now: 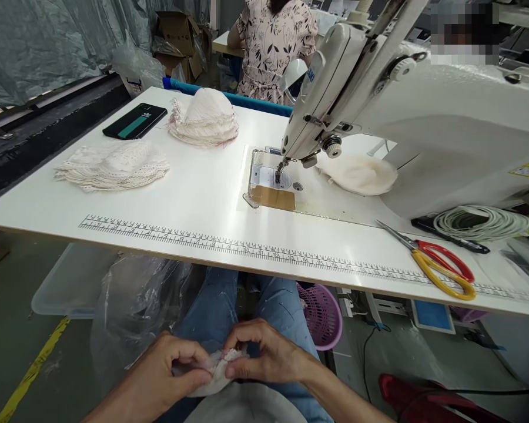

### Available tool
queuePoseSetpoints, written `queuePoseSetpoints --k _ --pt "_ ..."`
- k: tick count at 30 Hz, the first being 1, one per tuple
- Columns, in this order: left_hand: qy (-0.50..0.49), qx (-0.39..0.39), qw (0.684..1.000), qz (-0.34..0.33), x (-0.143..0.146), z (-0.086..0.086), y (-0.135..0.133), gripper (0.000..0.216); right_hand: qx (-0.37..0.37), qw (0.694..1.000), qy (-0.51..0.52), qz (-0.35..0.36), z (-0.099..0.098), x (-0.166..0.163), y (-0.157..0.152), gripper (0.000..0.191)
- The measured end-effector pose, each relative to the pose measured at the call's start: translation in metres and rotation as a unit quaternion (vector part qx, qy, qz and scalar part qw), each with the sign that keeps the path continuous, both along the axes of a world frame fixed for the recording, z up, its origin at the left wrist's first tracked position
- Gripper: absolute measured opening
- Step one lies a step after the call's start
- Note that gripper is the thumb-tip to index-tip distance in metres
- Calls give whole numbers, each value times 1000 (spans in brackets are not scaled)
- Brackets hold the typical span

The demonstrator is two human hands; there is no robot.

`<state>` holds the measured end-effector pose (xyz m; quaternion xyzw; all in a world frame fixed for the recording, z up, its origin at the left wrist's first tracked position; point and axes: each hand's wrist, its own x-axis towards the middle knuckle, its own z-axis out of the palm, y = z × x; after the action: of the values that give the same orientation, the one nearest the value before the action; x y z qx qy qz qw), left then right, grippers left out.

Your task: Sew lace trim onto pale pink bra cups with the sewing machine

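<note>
Both my hands are down over my lap, below the table's front edge. My left hand (pixel 170 367) and my right hand (pixel 268 355) each pinch a small white lace fabric piece (pixel 220 367) between fingers and thumb, holding it between them. More white fabric (pixel 247 405) lies on my lap under it. On the white table (pixel 194 194) a flat pile of lace pieces (pixel 112 165) lies at the left and a domed stack of cups (pixel 205 117) lies farther back. A sewing machine (pixel 401 106) stands at the right, with its needle (pixel 281 169) over the plate.
Red and yellow scissors (pixel 441 263) and a coiled white cord (pixel 482 222) lie at the table's right. A dark phone (pixel 134 121) lies at the back left. A padded cup (pixel 361 174) rests under the machine arm. A purple basket (pixel 321 314) and plastic bag (pixel 136 305) sit below. A person in a floral dress (pixel 273 41) stands behind.
</note>
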<state>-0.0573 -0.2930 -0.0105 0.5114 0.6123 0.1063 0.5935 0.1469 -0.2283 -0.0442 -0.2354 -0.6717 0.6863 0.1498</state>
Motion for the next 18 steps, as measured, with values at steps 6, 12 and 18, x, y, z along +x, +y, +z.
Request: queuePoseSetpoints --k 6,12,18 --pt "-3 6 1000 1 1 -1 -2 22 3 1000 12 -8 -3 -3 0 29" --pt "22 -11 1000 -1 0 -3 -3 23 -22 1000 3 -6 -6 -2 -1 30" --pt "-24 -21 999 12 1 -3 -3 22 -110 994 -1 -10 -4 -1 1 27"
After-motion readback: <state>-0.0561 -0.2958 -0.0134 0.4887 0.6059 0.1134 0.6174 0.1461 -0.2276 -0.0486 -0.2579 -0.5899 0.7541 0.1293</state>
